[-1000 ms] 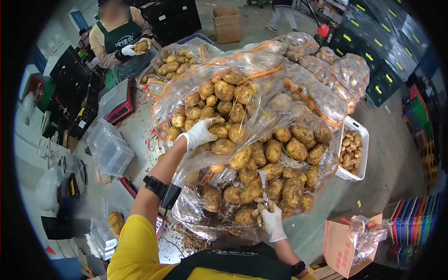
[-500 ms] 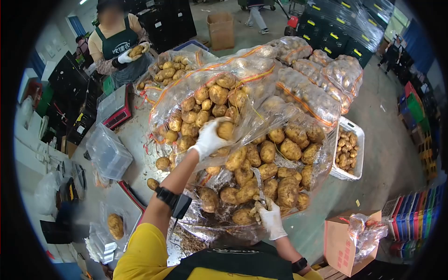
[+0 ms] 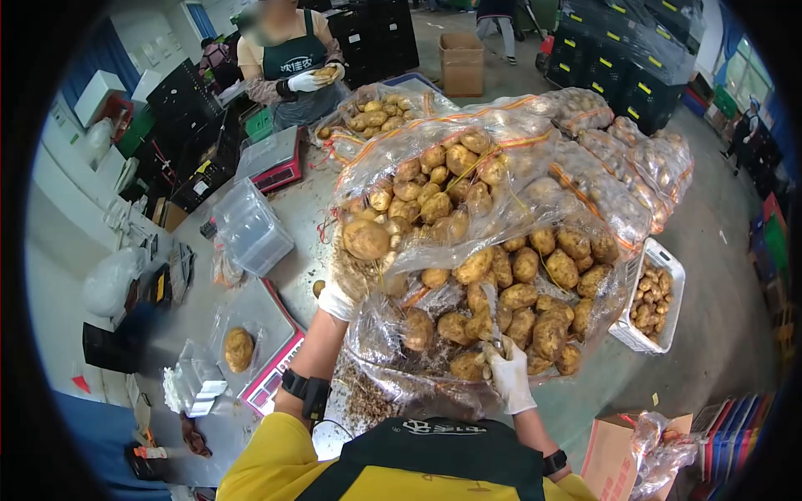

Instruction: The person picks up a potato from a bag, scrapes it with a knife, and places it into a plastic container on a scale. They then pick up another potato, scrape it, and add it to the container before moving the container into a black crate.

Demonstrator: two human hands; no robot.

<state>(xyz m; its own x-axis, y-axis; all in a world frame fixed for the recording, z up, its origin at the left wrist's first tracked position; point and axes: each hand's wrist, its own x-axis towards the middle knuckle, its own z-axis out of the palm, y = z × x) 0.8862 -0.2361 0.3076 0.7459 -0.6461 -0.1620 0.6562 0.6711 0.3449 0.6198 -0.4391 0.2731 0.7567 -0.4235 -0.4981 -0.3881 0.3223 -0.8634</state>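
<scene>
My left hand [image 3: 349, 280], in a soiled white glove, is closed round a large potato [image 3: 365, 240] above the near left side of an open clear bag. My right hand [image 3: 509, 373], also gloved, grips a knife [image 3: 493, 313] with its blade pointing away from me. Under and beyond the blade lie large loose potatoes [image 3: 549, 336] in the near opening of the plastic. Smaller potatoes [image 3: 436, 205] fill the bag just past my left hand.
One potato [image 3: 238, 349] lies on a scale [image 3: 271, 367] at left. Beyond it are a clear plastic box [image 3: 251, 230] and another scale [image 3: 280, 163]. Full potato sacks [image 3: 614, 188] stand behind. At right are a white basket [image 3: 668, 326] and a cardboard box [image 3: 614, 455]. A co-worker [image 3: 292, 58] holds a potato.
My left hand has drawn the potato left, away from the pile in the bag, and turned it upward. My right hand keeps the knife. The whole view has swung left.
</scene>
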